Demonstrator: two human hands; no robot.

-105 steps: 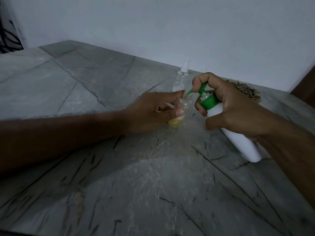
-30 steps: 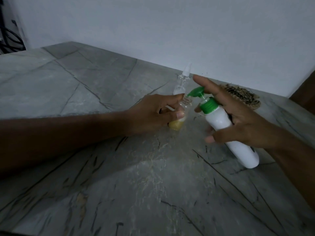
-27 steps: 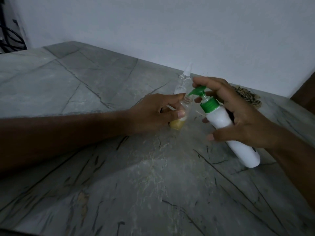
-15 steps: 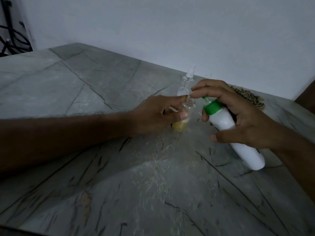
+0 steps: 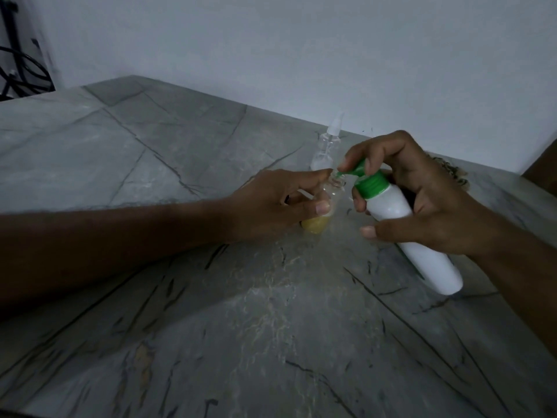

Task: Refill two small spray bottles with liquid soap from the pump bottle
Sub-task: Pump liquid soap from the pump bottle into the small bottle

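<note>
Two hands are at work, and what matters is how the green spout lines up with the open mouth of the small bottle. My left hand (image 5: 271, 203) is curled round the small spray bottle (image 5: 324, 206), thumb in front and fingers (image 5: 313, 176) closed behind its neck, holding it upright on the counter (image 5: 150, 164); its long axis runs 12 to 6 o'clock, mouth at 12, and a little yellow soap sits in the bottom. My right hand (image 5: 422, 203) has the pump bottle (image 5: 404, 233) wrapped in the palm, with the forefinger bent over the green pump head (image 5: 358, 171). That bottle is tilted, its long axis running from about 10 o'clock at the pump to 4 o'clock at the base, which seems to hang just off the counter, though I cannot tell for sure. The spout points toward 9 o'clock and its tip sits right at the small bottle's mouth, touching or nearly so. From my right fingers the mouth lies just to 9 o'clock; the left hand is the nearer to it. I judge the next press must drive the pump head down along that tilted axis without swinging the spout off the mouth. A second spray bottle (image 5: 327, 143), cap on, stands at 12 o'clock behind the first, apart from both hands.
</note>
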